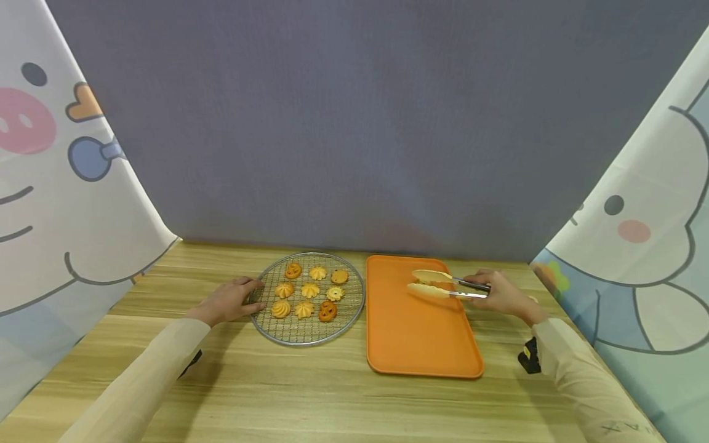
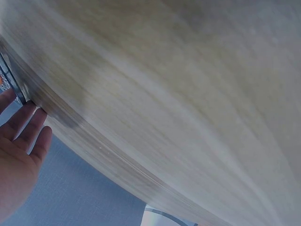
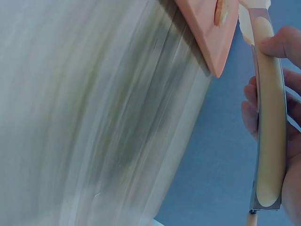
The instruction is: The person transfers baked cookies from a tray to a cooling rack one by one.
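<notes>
My left hand (image 1: 227, 301) rests at the left rim of a round wire cooling rack (image 1: 301, 332), its fingertips right at the metal edge. Several cookies lie in rows on the rack, among them a pretzel-shaped cookie (image 1: 327, 311) and a swirled cookie (image 1: 280, 309). On the right, my right hand (image 1: 495, 294) holds food tongs (image 1: 451, 294) with metal arms and cream tips, which reach over an orange tray (image 1: 418, 344). From the right wrist view, the thumb lies on the cream grip (image 3: 270, 122). A small cookie (image 3: 221, 12) shows on the tray there, largely hidden by the tongs in the head view.
Rack and tray stand side by side on a wood-grain table (image 1: 277, 394), a narrow gap between them. A grey backdrop (image 1: 354, 135) rises behind the table. Printed cartoon panels (image 1: 637, 246) flank both sides.
</notes>
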`<state>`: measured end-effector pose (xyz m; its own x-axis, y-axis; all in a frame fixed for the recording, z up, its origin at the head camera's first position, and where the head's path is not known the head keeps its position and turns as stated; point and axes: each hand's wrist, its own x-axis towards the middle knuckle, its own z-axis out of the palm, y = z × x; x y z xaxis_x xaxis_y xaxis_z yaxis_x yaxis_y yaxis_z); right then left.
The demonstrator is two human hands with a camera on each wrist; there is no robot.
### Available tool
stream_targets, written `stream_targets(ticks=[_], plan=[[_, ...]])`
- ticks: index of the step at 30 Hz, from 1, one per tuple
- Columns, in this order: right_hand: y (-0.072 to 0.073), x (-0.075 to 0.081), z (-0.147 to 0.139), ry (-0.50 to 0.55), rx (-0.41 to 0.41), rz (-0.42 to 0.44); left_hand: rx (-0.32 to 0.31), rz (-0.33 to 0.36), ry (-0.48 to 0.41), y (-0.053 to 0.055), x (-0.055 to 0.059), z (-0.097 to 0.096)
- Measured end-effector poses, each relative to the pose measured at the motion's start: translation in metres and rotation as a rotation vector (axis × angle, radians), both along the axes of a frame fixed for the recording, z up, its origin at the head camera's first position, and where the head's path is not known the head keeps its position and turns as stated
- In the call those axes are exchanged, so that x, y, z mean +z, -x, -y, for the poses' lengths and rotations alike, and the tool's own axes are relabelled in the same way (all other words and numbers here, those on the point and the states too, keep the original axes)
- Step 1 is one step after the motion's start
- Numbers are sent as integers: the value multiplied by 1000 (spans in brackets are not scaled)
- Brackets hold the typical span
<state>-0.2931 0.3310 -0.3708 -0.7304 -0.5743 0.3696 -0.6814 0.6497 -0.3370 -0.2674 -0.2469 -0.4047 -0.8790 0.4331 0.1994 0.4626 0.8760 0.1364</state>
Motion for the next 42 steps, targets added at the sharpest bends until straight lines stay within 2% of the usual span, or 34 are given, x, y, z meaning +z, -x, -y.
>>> stream_targets(ticks=[8, 15, 27, 33, 42], plan=[[-2, 0, -6, -49, -77, -26, 11, 16, 5, -1, 1, -1], [-2, -2, -11, -77, -84, -29, 9, 14, 4, -2, 2, -1], [-3, -2, -15, -87, -149, 85, 5, 11, 4, -1, 2, -1], [-1, -3, -16, -102, -169, 102, 6, 8, 4, 0, 1, -1], [1, -1, -16, -115, -155, 106, 8, 5, 6, 1, -2, 1]])
